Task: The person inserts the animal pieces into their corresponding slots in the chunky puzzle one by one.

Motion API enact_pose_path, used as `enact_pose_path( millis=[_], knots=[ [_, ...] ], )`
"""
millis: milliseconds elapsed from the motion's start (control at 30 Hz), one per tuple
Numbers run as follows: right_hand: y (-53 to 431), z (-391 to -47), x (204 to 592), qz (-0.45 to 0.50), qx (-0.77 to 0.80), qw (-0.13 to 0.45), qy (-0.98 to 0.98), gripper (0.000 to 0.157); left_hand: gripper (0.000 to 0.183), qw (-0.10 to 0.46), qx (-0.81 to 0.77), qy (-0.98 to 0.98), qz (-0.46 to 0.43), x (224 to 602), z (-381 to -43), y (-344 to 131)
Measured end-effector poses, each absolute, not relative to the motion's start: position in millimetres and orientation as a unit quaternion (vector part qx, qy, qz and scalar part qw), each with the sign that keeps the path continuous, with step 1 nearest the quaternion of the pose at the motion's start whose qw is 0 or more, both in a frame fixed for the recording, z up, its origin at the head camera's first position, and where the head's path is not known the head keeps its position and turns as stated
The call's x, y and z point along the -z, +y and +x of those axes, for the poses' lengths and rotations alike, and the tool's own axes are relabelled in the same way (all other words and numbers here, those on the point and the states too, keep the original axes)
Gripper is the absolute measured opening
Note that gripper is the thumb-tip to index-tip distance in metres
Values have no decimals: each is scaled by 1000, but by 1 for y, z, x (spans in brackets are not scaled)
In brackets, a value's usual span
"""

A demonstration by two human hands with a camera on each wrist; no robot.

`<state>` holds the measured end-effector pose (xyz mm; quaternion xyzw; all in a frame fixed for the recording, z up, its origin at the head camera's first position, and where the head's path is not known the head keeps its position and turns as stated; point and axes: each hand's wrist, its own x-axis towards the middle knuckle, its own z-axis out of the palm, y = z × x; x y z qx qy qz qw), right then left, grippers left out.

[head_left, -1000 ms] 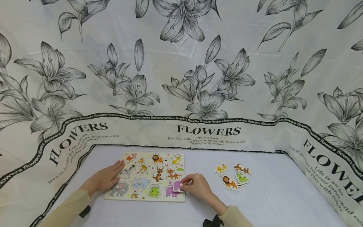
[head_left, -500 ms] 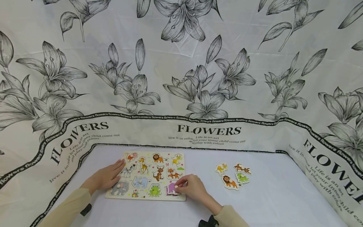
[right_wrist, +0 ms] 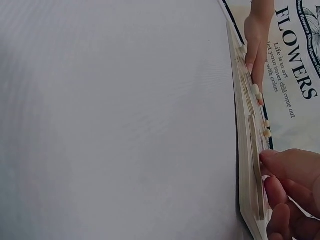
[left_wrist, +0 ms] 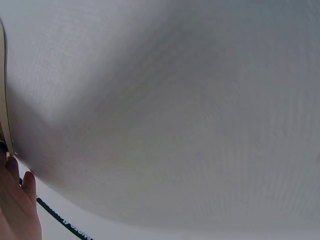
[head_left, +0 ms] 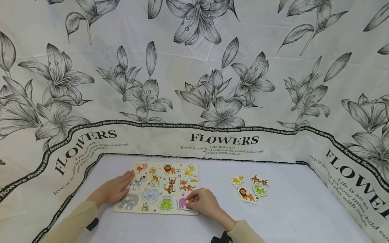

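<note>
A wooden peg puzzle board (head_left: 156,211) with printed animals lies on the white table. My right hand (head_left: 205,201) pinches the small knob of a purple animal puzzle piece (head_left: 181,203) at the board's near right corner. In the right wrist view the edge of the purple piece (right_wrist: 255,167) stands proud of the board, beside my right fingers (right_wrist: 292,167). My left hand (head_left: 110,190) rests along the board's left edge with its fingers straight. Grey elephant (head_left: 128,201) and blue animal (head_left: 150,195) pieces, both with knobs, sit in the board. The left wrist view catches only part of my left hand (left_wrist: 20,205).
To the right of the board several loose pieces lie in a group: a yellow animal (head_left: 237,180), a brown animal (head_left: 259,181), a lion (head_left: 247,195) and a green frog (head_left: 259,190). Flower-printed cloth (head_left: 225,143) stands behind and along the sides of the table.
My right hand has moved a little left with the purple piece, from overlapping the purple picture's right side to lying over it. My left hand has stayed in place.
</note>
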<state>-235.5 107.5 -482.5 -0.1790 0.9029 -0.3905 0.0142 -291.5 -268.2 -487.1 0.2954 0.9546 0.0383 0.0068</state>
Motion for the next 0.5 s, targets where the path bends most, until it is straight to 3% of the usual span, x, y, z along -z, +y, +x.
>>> enact_pose_path(
  millis=[500],
  knots=[
    [107,-234,486,-168,391,9,905,11,57,5,-51,952,302,490,-293,-270]
  ],
)
